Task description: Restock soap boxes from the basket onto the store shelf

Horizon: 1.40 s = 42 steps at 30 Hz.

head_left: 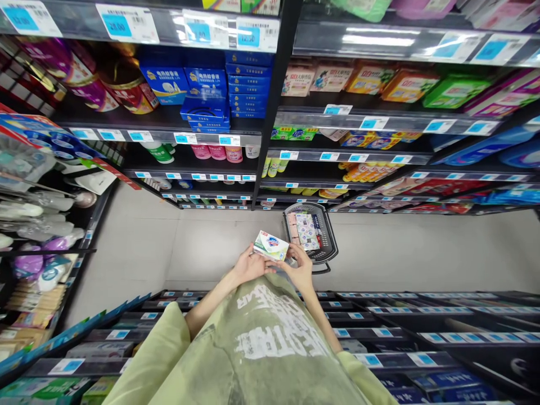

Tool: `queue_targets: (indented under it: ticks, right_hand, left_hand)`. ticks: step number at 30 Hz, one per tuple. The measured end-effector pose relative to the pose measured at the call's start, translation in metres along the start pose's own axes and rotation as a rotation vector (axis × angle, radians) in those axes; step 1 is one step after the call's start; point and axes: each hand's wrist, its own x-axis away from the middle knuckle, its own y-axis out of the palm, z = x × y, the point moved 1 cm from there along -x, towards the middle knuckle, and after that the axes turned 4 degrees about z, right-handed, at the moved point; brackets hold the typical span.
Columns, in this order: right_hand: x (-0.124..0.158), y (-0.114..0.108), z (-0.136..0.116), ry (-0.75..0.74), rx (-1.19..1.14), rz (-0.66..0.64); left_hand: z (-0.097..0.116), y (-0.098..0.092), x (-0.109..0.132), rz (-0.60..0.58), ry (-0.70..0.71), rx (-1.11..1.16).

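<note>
A white and green boxed bar of soap [272, 245] with a blue emblem is held in front of my body, its printed face turned up. My left hand [250, 266] supports it from the left and below, fingers partly under the box. My right hand [298, 268] grips its right end between thumb and fingers. Just beyond my right hand, a dark shopping basket [329, 228] stands on the floor. Inside it lie several small packs, pink ones and white-green boxes [307, 229] among them.
Tall shelves [337, 119] with boxed soaps, bottles and price tags rise ahead of me. Blue boxes [205, 84] are stacked at the upper left. A side rack [46, 219] holds hanging goods on the left. More shelves [382, 332] stand close behind, with grey floor [405, 242] between.
</note>
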Motion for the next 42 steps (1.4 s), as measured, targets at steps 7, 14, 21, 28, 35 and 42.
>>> queue_targets:
  ticks: [7,14,21,28,35,42]
  right_hand:
    - [0.003,0.005,-0.001,0.087,-0.099,-0.029]
    - [-0.004,0.007,-0.003,0.097,-0.096,-0.076]
    - [-0.004,0.004,0.001,0.132,-0.106,-0.028]
    - [0.001,0.008,0.011,0.210,-0.197,-0.005]
    - [0.014,0.017,0.016,0.547,-0.639,0.066]
    - [0.016,0.017,0.014,0.709,-0.736,-0.063]
  left_hand:
    - [-0.001,-0.009,-0.002,-0.042,0.037,0.013]
    - [0.000,-0.012,-0.002,-0.039,0.058,0.011]
    - [0.000,-0.011,-0.005,-0.007,0.112,-0.078]
    - [-0.001,-0.008,-0.003,-0.019,0.152,-0.165]
    - [0.004,0.018,0.007,-0.151,0.147,-0.353]
    - [0.003,0.026,0.008,-0.137,0.079,-0.385]
